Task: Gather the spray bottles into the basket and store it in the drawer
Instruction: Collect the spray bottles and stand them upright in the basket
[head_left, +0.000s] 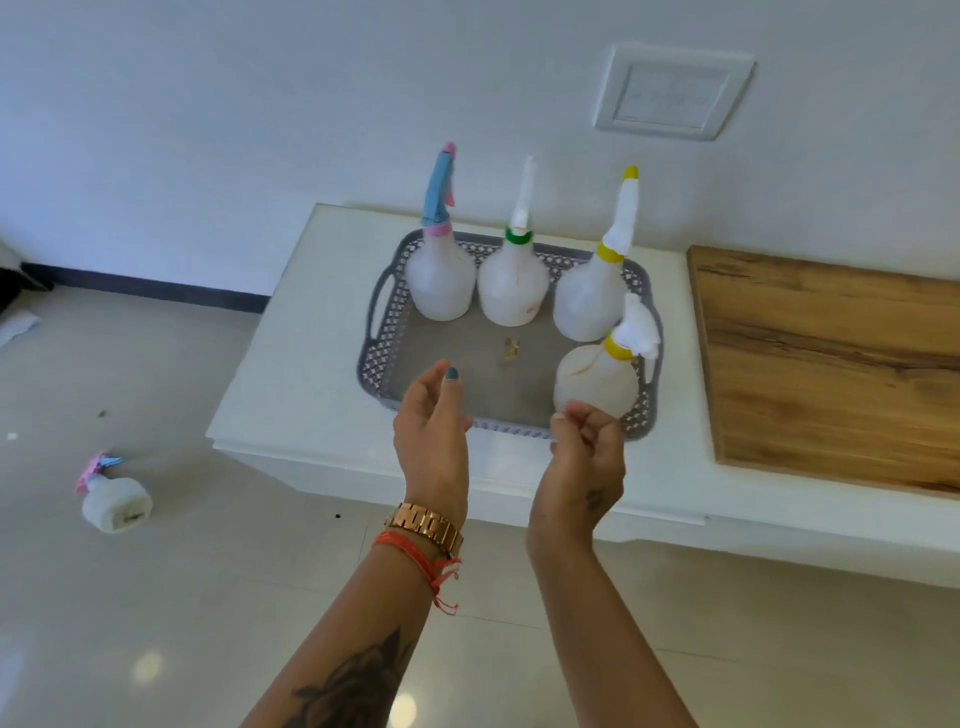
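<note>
A grey lattice basket (375, 332) stands on a white cabinet top (291, 364). Several white spray bottles stand upright inside it: one with a blue and pink head (440, 280), one with a green collar (511, 291), one with a yellow collar (589, 301) at the back, and another yellow-collared one (595, 382) at the front right. One more bottle with a pink and blue head (115, 499) lies on its side on the floor at the left. My left hand (434, 431) hovers near the basket's front edge, fingers relaxed. My right hand (587, 447), fingers loosely curled and holding nothing, is just in front of the front-right bottle.
A wooden top (831, 364) adjoins the white cabinet on the right. A white wall plate (670, 93) is on the wall above. A small yellowish scrap (511, 349) lies on the basket floor. Glossy tiled floor (182, 597) spreads to the left and below.
</note>
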